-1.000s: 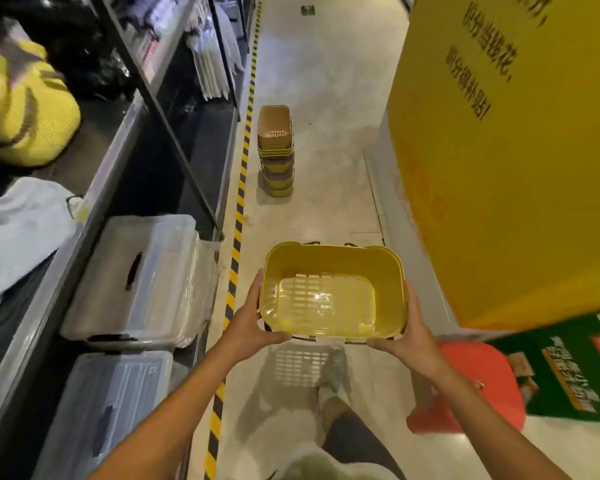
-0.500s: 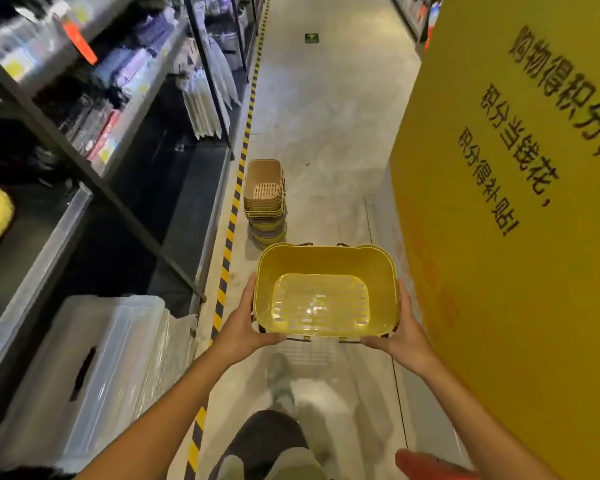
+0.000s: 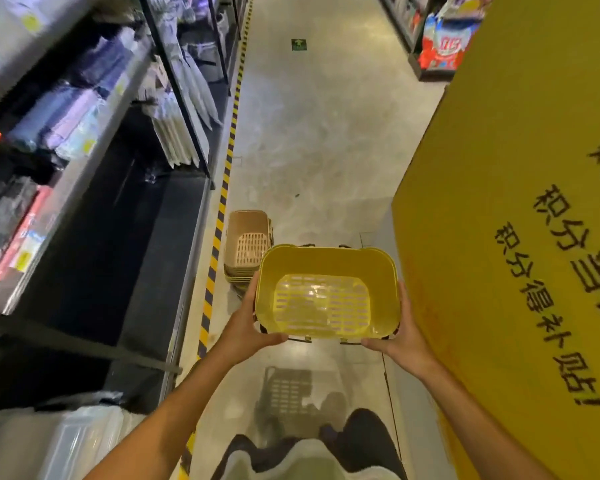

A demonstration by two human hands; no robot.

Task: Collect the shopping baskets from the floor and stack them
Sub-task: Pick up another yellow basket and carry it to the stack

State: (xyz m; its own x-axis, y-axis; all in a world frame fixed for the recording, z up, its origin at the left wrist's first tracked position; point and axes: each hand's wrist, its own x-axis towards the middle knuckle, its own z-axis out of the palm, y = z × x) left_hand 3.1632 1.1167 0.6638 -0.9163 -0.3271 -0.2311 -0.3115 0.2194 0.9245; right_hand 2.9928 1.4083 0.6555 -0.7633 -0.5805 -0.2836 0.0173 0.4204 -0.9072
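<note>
I carry a yellow shopping basket (image 3: pixel 326 292) level at waist height, its slotted bottom visible and nothing inside. My left hand (image 3: pixel 246 327) grips its left side and near corner; my right hand (image 3: pixel 400 336) grips its right side and near corner. Just beyond the basket's left edge, a stack of baskets (image 3: pixel 246 249) stands on the floor, a tan one on top and yellow ones beneath. The carried basket hides the stack's right front part.
Dark store shelving (image 3: pixel 125 188) with packaged goods runs along the left, bounded by a yellow-black floor stripe (image 3: pixel 222 202). A large yellow box wall (image 3: pixel 516 220) with printed characters closes in the right. A clear plastic bin (image 3: pixel 52 441) sits low left. The concrete aisle (image 3: pixel 312 126) runs ahead.
I have walked forward along the aisle with the basket held the same way. The stack on the floor has come much closer and now sits right beside the carried basket.
</note>
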